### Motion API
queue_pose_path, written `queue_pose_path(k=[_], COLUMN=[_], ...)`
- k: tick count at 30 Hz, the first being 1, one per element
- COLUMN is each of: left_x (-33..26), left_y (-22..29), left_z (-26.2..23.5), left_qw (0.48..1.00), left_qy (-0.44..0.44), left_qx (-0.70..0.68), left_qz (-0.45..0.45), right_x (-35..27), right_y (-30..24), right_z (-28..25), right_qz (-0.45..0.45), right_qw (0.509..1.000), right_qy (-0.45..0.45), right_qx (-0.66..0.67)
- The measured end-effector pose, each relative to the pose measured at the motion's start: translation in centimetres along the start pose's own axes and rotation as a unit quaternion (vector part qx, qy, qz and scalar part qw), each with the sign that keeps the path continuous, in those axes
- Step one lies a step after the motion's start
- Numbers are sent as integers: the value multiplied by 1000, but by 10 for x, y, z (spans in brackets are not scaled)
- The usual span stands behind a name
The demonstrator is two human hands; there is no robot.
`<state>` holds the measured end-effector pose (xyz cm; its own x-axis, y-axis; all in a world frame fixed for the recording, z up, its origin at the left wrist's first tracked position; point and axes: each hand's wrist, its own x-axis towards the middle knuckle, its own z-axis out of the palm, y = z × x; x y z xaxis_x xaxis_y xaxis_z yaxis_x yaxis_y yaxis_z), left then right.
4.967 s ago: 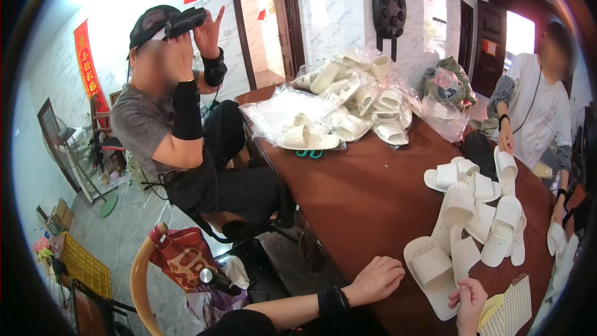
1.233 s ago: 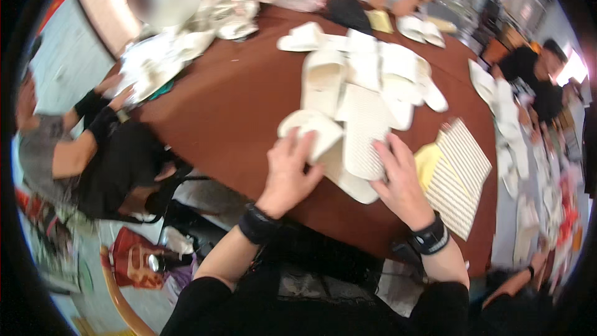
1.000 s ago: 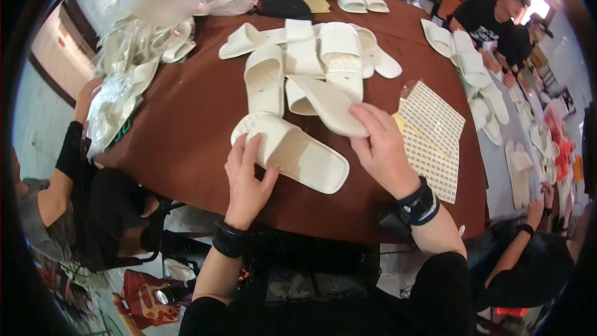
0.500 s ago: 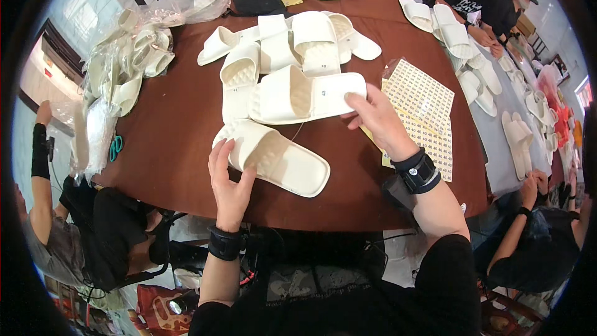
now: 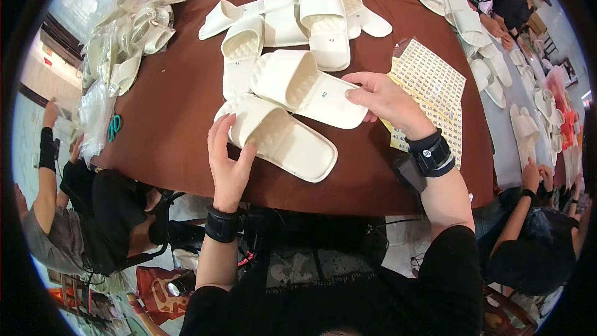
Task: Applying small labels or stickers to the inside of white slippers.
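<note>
Two off-white slippers with quilted insoles lie in front of me on the brown table. My right hand [image 5: 388, 101] is closed on the heel end of the farther slipper [image 5: 317, 90], thumb on top and fingers beneath; a small number sticker shows on its insole. My left hand [image 5: 229, 165] rests at the strap of the nearer slipper [image 5: 286, 143], its fingers and thumb apart. The nearer slipper's heel points toward the lower right, and the farther slipper's toe end overlaps its strap. Beyond them more slippers [image 5: 328, 34] lie in an overlapping pile, some with stickers.
Yellow-backed sticker sheets [image 5: 432, 84] lie by my right hand. Bagged slippers [image 5: 127, 43] and teal scissors [image 5: 114, 128] are on the left. More slippers [image 5: 466, 18] line the right side, reaching onto a grey table [image 5: 494, 124]. Co-workers sit at both sides and far right.
My right hand has swung the farther slipper's heel toward me, so it now slants down to the right. My left hand stays at the nearer slipper. The whole view has shifted slightly.
</note>
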<state>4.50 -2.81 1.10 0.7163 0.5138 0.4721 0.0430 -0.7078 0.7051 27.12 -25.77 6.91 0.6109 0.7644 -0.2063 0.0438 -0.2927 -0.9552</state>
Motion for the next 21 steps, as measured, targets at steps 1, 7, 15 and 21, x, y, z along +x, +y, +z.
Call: queue_pose_path(k=[1, 7, 15, 21], left_x=[1, 2, 9, 20], left_y=[0, 2, 16, 44], left_z=[0, 0, 27, 19], left_qw=[1000, 999, 988, 994], left_qy=[0, -35, -112, -77], left_qx=[0, -11, -101, -57], left_qz=[-2, 30, 35, 57], right_x=[0, 4, -3, -9], right_y=[-2, 7, 4, 2], right_z=[0, -4, 15, 28], right_qz=[-9, -86, -95, -133], right_qw=[1000, 987, 946, 948], right_qy=[-1, 47, -26, -53], right_qx=[-11, 131, 307, 286])
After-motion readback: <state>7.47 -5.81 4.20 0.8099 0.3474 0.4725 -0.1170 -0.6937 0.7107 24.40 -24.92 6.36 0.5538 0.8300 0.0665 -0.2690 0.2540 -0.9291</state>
